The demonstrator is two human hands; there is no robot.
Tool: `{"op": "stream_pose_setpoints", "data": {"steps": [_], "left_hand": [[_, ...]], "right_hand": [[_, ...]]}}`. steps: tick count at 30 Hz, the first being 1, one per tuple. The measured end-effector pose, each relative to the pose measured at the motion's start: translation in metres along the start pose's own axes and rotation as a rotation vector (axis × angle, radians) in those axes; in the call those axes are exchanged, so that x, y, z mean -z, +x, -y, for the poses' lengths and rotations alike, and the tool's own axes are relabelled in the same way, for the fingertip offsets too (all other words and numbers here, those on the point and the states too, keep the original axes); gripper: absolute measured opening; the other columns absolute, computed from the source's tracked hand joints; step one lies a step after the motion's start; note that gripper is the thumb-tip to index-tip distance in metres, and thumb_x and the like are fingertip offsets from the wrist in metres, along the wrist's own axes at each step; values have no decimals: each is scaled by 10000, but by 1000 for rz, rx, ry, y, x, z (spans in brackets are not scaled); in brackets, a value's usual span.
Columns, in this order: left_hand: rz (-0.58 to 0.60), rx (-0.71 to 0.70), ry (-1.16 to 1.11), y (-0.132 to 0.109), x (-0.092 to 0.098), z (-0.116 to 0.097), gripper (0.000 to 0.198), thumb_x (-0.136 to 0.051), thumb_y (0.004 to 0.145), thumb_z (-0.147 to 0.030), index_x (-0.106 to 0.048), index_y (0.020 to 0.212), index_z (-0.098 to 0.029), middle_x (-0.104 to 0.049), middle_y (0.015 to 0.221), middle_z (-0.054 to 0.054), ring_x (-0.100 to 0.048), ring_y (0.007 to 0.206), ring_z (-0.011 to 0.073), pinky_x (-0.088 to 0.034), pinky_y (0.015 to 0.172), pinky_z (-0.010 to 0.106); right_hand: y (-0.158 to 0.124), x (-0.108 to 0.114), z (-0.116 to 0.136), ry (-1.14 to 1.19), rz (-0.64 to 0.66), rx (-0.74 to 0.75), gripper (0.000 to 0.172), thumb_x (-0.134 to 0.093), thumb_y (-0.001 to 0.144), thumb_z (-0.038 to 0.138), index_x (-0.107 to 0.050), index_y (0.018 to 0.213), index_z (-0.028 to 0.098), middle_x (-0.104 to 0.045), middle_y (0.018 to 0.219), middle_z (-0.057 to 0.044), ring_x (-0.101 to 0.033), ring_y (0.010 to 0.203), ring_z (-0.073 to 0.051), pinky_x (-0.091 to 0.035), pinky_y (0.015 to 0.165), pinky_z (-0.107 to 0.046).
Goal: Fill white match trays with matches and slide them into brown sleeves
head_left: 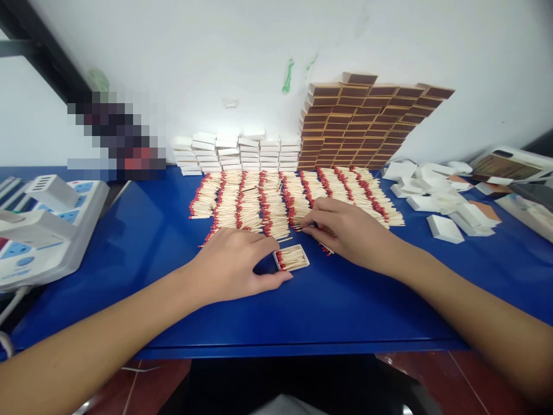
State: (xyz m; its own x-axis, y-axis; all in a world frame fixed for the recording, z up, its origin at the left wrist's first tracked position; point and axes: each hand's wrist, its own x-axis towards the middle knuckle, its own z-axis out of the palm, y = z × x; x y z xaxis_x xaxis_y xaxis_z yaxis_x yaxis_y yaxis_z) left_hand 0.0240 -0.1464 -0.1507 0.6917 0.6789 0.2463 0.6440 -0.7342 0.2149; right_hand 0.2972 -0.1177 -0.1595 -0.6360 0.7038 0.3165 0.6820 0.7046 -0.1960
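A small white matchbox tray (pixel 292 257) filled with red-tipped matches lies on the blue table (pixel 337 305). My left hand (pixel 233 265) grips the tray between thumb and fingers at its left side. My right hand (pixel 345 227) rests just right of the tray, its fingers pinched on a few matches at the near edge of the long spread of red-tipped matches (pixel 276 196).
Stacks of white inner trays (pixel 235 153) and a tall stack of brown matchbox sleeves (pixel 363 124) stand against the wall. Loose white trays (pixel 436 196) lie at the right. A white power strip (pixel 47 230) sits at the left table edge.
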Motion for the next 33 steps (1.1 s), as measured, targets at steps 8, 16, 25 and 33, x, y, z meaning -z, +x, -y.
{"op": "stream_pose_setpoints", "data": {"steps": [8,16,25,33], "left_hand": [[3,-8,-1,0,1,0,367,-693,910,-553,-777,950,-198,-698,676,-6,-630,580,150,-373,558,268],[10,6,-3,0,0,-1,380,-683,913,-570,-769,938,-201,-691,673,-4,-635,586,155,-378,567,266],[-7,8,2,0,-1,2,393,-684,913,-569,-780,951,-190,-685,670,-1,-625,577,150,-384,562,265],[-20,13,-10,1,-1,2,382,-695,907,-556,-776,972,-189,-688,669,3,-622,571,145,-382,561,256]], "right_hand": [[0,-2,0,44,-8,-28,133,-576,1050,255,-665,970,198,-623,941,-51,-611,846,-200,-468,726,-329],[0,-1,-2,65,29,-50,137,-572,1056,283,-663,994,202,-617,962,-58,-606,882,-212,-474,746,-339],[0,5,4,55,23,-25,163,-523,1077,281,-613,967,201,-608,984,-65,-601,877,-208,-478,759,-345],[-1,4,4,52,82,-35,113,-548,1060,261,-632,1010,203,-610,1013,-69,-600,914,-222,-479,776,-352]]}}
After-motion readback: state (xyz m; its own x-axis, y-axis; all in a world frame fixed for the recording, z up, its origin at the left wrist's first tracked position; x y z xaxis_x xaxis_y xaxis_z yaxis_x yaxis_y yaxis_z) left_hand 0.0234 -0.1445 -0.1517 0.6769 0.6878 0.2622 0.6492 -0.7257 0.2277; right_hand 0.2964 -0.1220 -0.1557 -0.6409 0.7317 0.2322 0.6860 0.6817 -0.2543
